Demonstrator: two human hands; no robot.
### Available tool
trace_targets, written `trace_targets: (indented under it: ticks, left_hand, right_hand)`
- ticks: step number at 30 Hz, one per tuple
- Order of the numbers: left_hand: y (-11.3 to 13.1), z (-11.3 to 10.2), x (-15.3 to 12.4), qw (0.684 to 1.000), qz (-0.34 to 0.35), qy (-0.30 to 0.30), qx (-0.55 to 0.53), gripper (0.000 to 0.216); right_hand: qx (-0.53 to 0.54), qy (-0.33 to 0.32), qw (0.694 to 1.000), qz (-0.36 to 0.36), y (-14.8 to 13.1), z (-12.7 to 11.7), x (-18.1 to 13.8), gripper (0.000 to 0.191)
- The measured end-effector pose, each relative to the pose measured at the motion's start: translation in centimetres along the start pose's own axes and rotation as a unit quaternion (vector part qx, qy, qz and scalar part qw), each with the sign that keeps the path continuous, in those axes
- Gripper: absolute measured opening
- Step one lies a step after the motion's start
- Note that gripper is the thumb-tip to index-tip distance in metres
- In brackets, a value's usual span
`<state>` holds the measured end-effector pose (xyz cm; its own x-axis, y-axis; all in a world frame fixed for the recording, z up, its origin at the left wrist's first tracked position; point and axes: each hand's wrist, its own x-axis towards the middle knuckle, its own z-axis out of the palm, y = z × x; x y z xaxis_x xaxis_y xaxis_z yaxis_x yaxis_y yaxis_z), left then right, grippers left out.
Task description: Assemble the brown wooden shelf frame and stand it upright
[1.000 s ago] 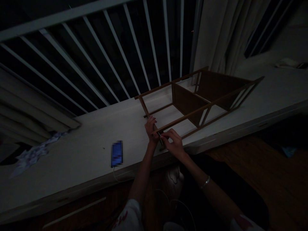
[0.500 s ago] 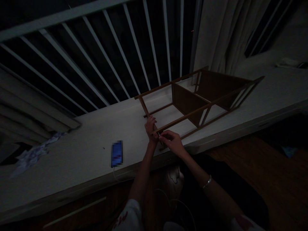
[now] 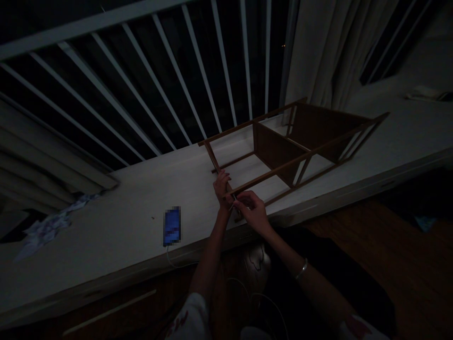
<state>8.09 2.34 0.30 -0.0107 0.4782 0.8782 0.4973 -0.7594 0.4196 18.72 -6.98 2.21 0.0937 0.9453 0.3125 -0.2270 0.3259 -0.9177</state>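
Observation:
A brown wooden rack with two shelf panels (image 3: pixel 279 151) lies on its side along the pale sill. My left hand (image 3: pixel 222 186) is wrapped around the crossbar at its left end, close to the corner with the front rail. Right against that corner, my right hand (image 3: pixel 253 210) has thumb and fingers pinched on a thin, light metal rod (image 3: pixel 232 205), which looks like a hex key. Its tip is at the joint, and the dim light hides how it sits there. The two hands nearly touch.
A phone (image 3: pixel 171 226) with a lit blue screen and a cable lies on the sill (image 3: pixel 134 203), left of my arms. Behind stand white railings (image 3: pixel 170 75) and curtains (image 3: pixel 314 52). A crumpled cloth (image 3: pixel 49 229) lies far left. Below the sill's edge is a wooden floor (image 3: pixel 406 250).
The fingers of my right hand have shifted slightly around the thin rod, and its angle looks different. My left hand and the rack stay where they were.

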Motion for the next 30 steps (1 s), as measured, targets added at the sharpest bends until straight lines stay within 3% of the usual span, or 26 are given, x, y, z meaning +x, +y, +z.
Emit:
trace_targets:
  ticks: [6,12,23,30]
  left_hand:
    - [0.3,-0.1,0.1,1.000,-0.015,-0.005,0.006,0.077]
    - [0.2,-0.2,0.2,0.999,-0.030,-0.011,0.012,0.081]
    - [0.1,0.0,0.2,0.999,-0.039,-0.006,0.004,0.082]
    - [0.1,0.0,0.2,1.000,-0.024,-0.001,-0.002,0.081]
  right_hand:
    - [-0.117,0.019,0.987,-0.110,0.0,0.3,-0.5,0.009]
    - [-0.180,-0.014,0.963,-0.199,-0.3,0.1,-0.7,0.016]
    - [-0.275,-0.023,0.926,-0.257,-0.4,-0.3,-0.2,0.014]
    - [-0.362,-0.103,0.879,-0.294,-1.0,-1.5,0.4,0.024]
